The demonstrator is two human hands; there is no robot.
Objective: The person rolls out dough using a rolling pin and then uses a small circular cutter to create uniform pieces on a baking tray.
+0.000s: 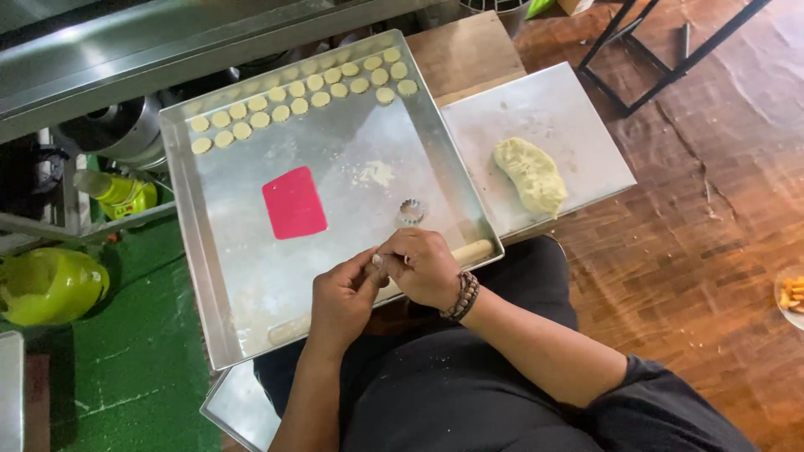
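My left hand [342, 300] and my right hand [425, 268] meet over the near edge of a large metal tray [194, 251]. Their fingertips pinch together on a small pale piece of dough [377, 260]. Under both hands a wooden rolling pin [471, 250] lies along the tray's near rim, with only its ends showing. A small round fluted cutter [410, 211] stands just beyond my right hand. A red flat scraper [294, 202] lies in the middle of the tray. Several round dough discs [303, 90] sit in two rows along the far rim.
A lump of pale dough [530, 174] rests on a second metal sheet [578, 109] to the right. A yellow-green bottle [117, 194] and a green container [48, 285] are at the left. Black frame legs [645, 63] stand on the wooden floor at the far right.
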